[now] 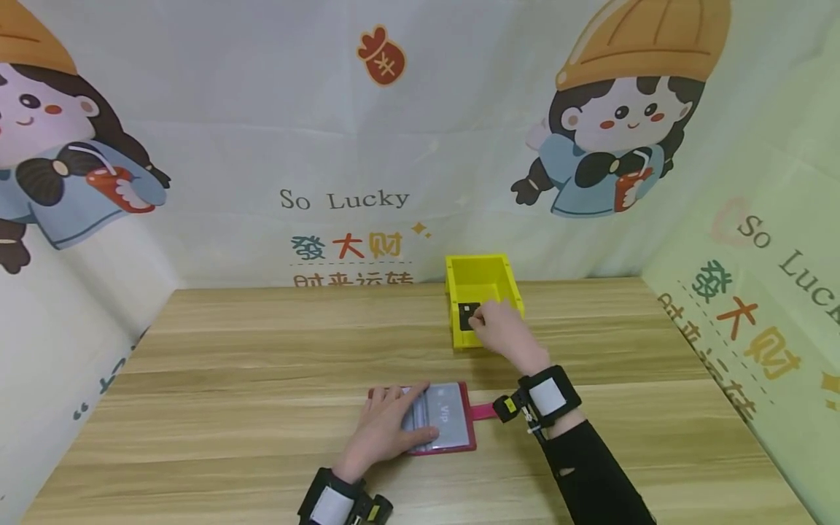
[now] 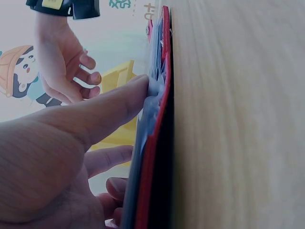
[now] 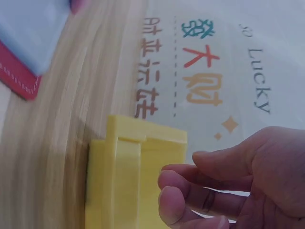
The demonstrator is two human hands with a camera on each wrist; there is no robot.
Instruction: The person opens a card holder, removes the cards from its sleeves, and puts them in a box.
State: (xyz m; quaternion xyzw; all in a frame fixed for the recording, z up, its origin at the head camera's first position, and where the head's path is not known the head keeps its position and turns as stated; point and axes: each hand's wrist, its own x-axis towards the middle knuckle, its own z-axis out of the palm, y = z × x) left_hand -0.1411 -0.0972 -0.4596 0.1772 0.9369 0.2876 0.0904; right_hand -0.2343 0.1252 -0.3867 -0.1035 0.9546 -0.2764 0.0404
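A red-edged card holder (image 1: 453, 415) with clear sleeves lies on the table, "Vip" lettering on its face. My left hand (image 1: 383, 430) rests spread over its left part; in the left wrist view the thumb of the left hand (image 2: 62, 143) touches the sleeves (image 2: 155, 88). Over the front right of a yellow box (image 1: 456, 339) is my right hand (image 1: 508, 332), beside a black piece (image 1: 467, 315) inside. The right wrist view shows the right hand (image 3: 238, 181) with loosely bent fingers and nothing visible between them, at the yellow box (image 3: 125, 176).
A pink strap (image 1: 483, 412) runs from the holder's right edge toward the right wrist's camera. The wooden table (image 1: 262, 350) meets a printed cloth backdrop (image 1: 216, 146) behind the box, with another printed cloth side (image 1: 755, 240) at the right.
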